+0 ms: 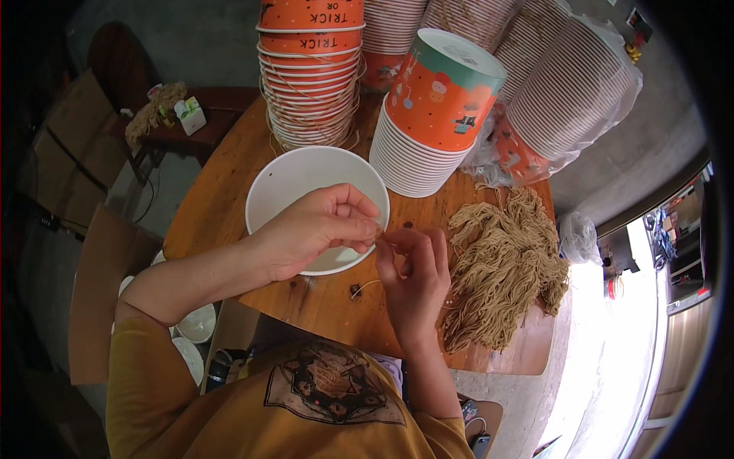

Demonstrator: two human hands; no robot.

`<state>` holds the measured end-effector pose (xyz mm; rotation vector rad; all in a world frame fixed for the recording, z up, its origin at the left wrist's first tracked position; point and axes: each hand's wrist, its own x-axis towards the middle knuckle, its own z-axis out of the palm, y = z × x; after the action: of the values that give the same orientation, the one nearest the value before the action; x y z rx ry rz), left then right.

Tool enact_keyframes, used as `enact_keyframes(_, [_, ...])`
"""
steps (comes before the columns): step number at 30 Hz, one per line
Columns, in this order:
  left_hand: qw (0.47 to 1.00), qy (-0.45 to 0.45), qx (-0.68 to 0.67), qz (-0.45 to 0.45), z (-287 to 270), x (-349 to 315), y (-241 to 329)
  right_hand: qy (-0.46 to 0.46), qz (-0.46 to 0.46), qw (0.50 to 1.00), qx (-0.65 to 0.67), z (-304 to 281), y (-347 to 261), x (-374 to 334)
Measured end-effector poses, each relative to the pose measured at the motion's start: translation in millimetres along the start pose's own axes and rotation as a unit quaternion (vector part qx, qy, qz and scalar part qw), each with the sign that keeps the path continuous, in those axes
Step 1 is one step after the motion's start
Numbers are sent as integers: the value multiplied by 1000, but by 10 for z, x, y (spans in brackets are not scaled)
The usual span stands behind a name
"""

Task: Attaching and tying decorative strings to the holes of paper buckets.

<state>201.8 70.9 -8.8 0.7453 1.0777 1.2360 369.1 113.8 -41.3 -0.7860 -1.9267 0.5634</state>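
Note:
A white paper bucket (279, 180) stands mouth up on the table before me. My left hand (325, 229) reaches over its mouth, thumb and fingers closed in a pinch at the right side of the rim. My right hand (417, 268) meets it there from outside, its fingertips also pinched together. A bit of string seems to show between the fingertips, but it is too small to make out well. One pale string end (371, 284) sticks out beside my right hand, over the wood. Close by on the right lies a heap of tan strings (505, 264).
Behind the bucket rise a stack of orange buckets with string handles (310, 88) and a stack topped by an upside-down orange and green bucket (440, 99). Plastic-wrapped bucket stacks (569, 88) stand farther right. The wooden table (218, 222) has a rounded edge; a cardboard box (107, 298) stands left.

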Motion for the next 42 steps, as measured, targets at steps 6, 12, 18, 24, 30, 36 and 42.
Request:
enact_keyframes(6, [1000, 4, 13, 19, 18, 12, -15, 50, -194, 952, -231, 5, 7, 22])
enact_keyframes(12, [999, 7, 27, 19, -4, 10, -17, -5, -29, 1000, -5, 43, -3, 98])
enact_keyframes(18, [1000, 4, 15, 12, 2, -5, -10, -42, 141, 957, 249, 55, 181, 36])
enact_keyframes(24, [1000, 7, -2, 10, -2, -2, -12, -37, 118, 976, 178, 19, 143, 2])
enact_keyframes(30, [998, -3, 51, 31, 17, -10, 0, -10, 23, 998, 62, -17, 40, 38])
enact_keyframes(36, [995, 2, 84, 50, 32, -24, -3, -14, -59, 998, -1, -21, 79, 33])
enact_keyframes(42, [998, -3, 53, 24, 37, -23, -9, 14, -25, 999, 41, 45, 78, -59])
